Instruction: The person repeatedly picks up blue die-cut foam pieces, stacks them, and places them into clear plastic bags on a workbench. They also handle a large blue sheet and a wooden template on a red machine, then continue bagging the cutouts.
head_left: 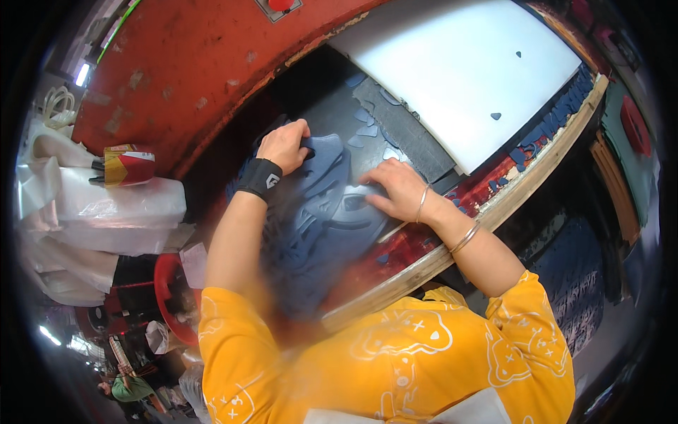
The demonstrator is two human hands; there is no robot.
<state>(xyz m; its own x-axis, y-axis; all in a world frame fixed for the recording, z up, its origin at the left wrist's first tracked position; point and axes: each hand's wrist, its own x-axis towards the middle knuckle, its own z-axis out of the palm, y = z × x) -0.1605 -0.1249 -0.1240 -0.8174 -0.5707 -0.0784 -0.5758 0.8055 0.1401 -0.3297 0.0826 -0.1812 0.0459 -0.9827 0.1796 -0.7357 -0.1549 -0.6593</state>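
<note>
A stack of blue-grey cut material pieces (321,212) with shaped holes lies on the dark bench in front of me. My left hand (284,145), with a black wristband, grips the far upper edge of the stack, fingers curled around it. My right hand (395,187), with thin bangles on the wrist, presses flat on the right side of the stack, fingers spread on the top sheet. Small loose blue offcuts (367,127) lie just beyond the hands.
A white cutting board (459,71) sits at the upper right beside a dark strip (406,131). A red machine body (198,63) rises behind. A wooden bench edge (494,205), white plastic bags (106,212) and a red-yellow carton (127,164) are nearby.
</note>
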